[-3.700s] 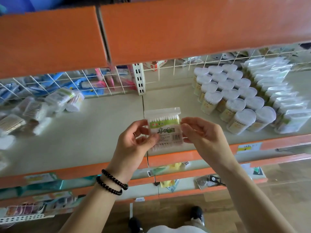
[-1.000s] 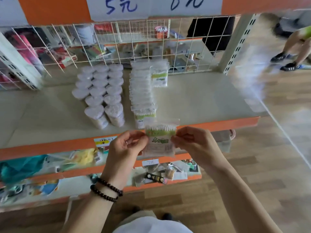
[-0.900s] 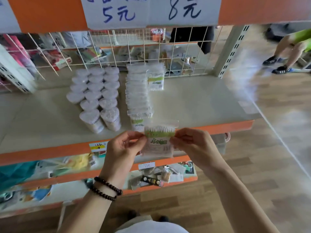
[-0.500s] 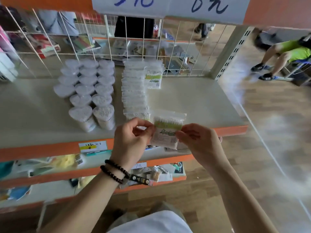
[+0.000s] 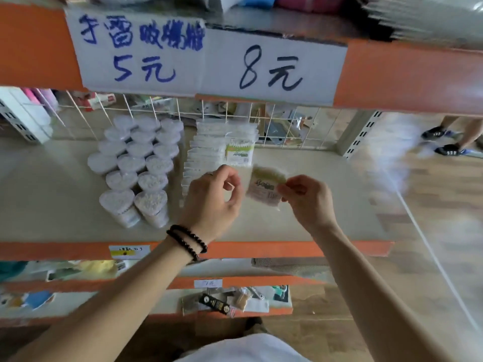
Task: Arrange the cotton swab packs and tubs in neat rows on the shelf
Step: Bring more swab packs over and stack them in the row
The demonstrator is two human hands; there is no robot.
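A cotton swab pack (image 5: 262,186) with a green label hangs tilted over the beige shelf (image 5: 321,212); my right hand (image 5: 308,202) pinches its right edge. My left hand (image 5: 213,198) is just left of the pack with curled fingers, and a small gap shows between them. Behind stands a row of swab packs (image 5: 205,155), with one more pack (image 5: 240,152) upright to its right near the back. Further left, heart-shaped swab tubs (image 5: 138,163) stand in three rows.
A wire grid (image 5: 277,121) closes the shelf's back. An orange upper shelf edge carries a handwritten price sign (image 5: 203,56) overhead. A white upright post (image 5: 359,134) marks the right end. Someone's feet (image 5: 449,142) are on the wooden floor beyond. Lower shelves hold small goods.
The view swung from the left bay to the right bay. Both hands moved forward over the shelf, the pack shifted right in my right hand, and my left hand came off it.
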